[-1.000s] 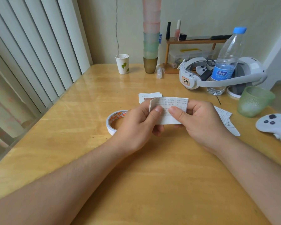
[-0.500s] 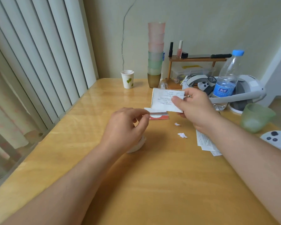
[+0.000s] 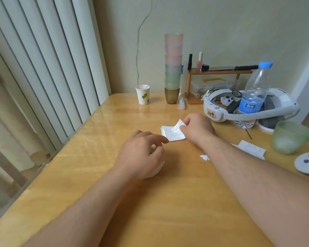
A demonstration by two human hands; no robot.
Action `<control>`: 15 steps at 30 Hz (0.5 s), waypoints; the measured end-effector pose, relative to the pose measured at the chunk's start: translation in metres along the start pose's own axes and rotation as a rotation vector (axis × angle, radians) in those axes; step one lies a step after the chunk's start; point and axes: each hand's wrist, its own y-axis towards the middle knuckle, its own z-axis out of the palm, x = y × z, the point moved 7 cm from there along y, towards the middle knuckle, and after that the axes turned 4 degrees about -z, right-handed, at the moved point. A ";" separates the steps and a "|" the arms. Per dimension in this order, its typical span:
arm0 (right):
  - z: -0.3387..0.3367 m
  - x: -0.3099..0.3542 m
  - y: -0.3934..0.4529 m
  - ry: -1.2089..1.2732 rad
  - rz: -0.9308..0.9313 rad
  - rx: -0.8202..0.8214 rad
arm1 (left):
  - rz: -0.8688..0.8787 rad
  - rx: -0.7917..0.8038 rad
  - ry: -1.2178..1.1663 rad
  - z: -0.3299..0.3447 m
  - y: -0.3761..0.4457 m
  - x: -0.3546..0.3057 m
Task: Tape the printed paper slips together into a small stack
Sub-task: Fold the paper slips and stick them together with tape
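- Two bare forearms reach in from the bottom edge across a glossy wooden table (image 3: 168, 211) that fills the lower frame.
- The left hand (image 3: 141, 154), just left of centre, lies over a white tape roll (image 3: 154, 172) of which only a rim shows below the palm. Its fingers are loosely curled, the forefinger reaching toward the paper; whether it grips the roll cannot be told.
- A small crumpled paper scrap (image 3: 205, 157) lies on the table right of centre, beside the right forearm.
- More printed slips (image 3: 251, 150) lie at mid right, partly behind that forearm.
- At centre, the right hand (image 3: 197, 129) pinches the upper right corner of a printed paper slip (image 3: 173, 133), lifting that corner while the rest lies on other white slips on the table.
- At the right edge sit a white game controller (image 3: 308, 162) and a frosted green cup (image 3: 289, 138).
- Farther back on the right stand a water bottle (image 3: 253, 97) with a blue cap and a white VR headset (image 3: 219, 111) labelled 149.
- Along the far wall at upper centre stand a paper cup (image 3: 143, 94), a tall stack of pastel cups (image 3: 173, 68) and a small wooden shelf (image 3: 219, 72) carrying a nail polish bottle (image 3: 200, 61).
- Vertical blinds (image 3: 43, 68) fill the upper left.
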 end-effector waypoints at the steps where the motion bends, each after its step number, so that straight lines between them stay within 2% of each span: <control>1: 0.002 0.000 -0.001 -0.056 -0.004 0.004 | -0.001 0.011 0.000 0.000 0.000 0.001; 10: 0.003 0.007 -0.013 -0.170 -0.086 -0.047 | -0.014 0.036 -0.011 0.010 0.003 0.009; 15: -0.012 0.020 -0.035 -0.016 -0.188 -0.082 | -0.025 0.035 -0.024 0.009 0.002 0.010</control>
